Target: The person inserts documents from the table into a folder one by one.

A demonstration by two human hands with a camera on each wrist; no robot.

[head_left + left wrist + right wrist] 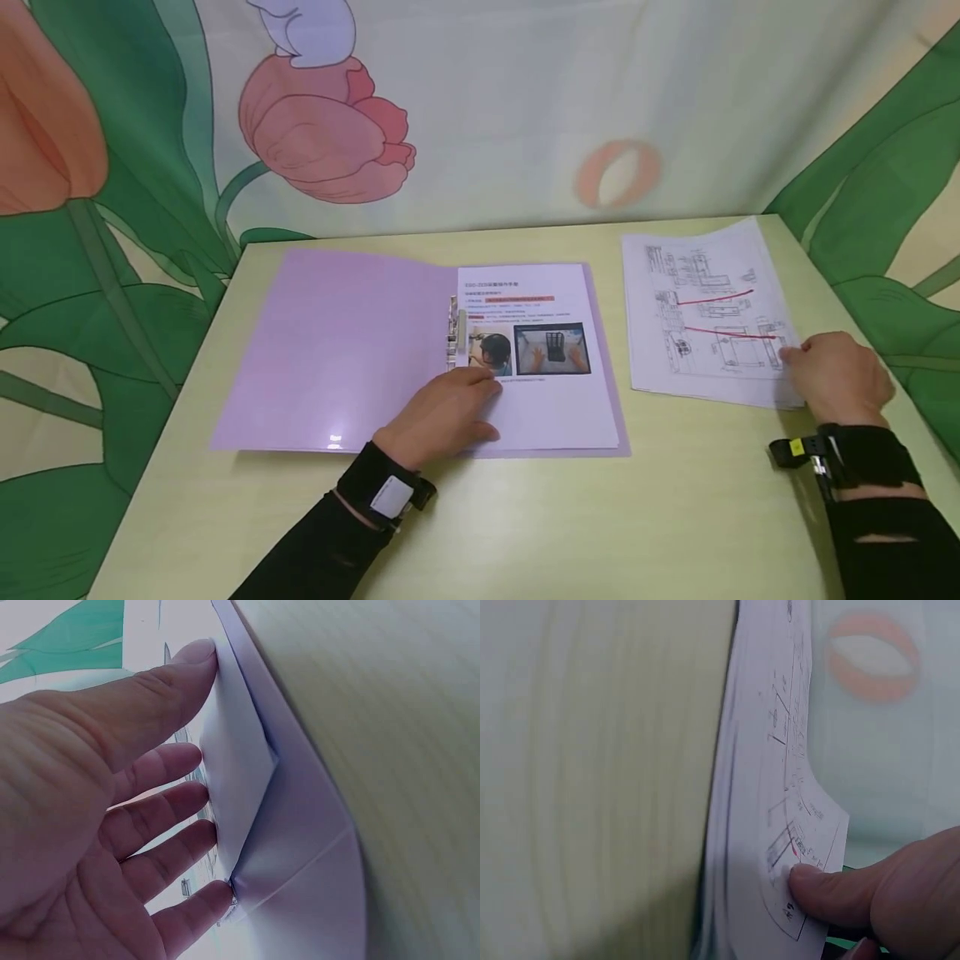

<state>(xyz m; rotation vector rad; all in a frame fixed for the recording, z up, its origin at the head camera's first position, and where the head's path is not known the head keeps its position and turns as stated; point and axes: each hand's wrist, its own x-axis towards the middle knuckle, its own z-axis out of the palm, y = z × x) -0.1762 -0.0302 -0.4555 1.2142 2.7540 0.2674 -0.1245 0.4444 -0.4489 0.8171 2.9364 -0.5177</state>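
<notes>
An open lilac ring binder lies on the table, its metal ring clip at the spine. On its right side are printed pages with two photos. My left hand rests on the pages beside the clip; in the left wrist view its fingers are extended, tips touching the paper. To the right lies a stack of drawing sheets with two red lines. My right hand pinches the stack's right edge, thumb on top; its other fingers are mostly hidden.
The pale wooden table shows in front of the binder and between it and the stack. Behind hangs a curtain printed with flowers and leaves. Each wrist wears a black strap, the right one with a small camera.
</notes>
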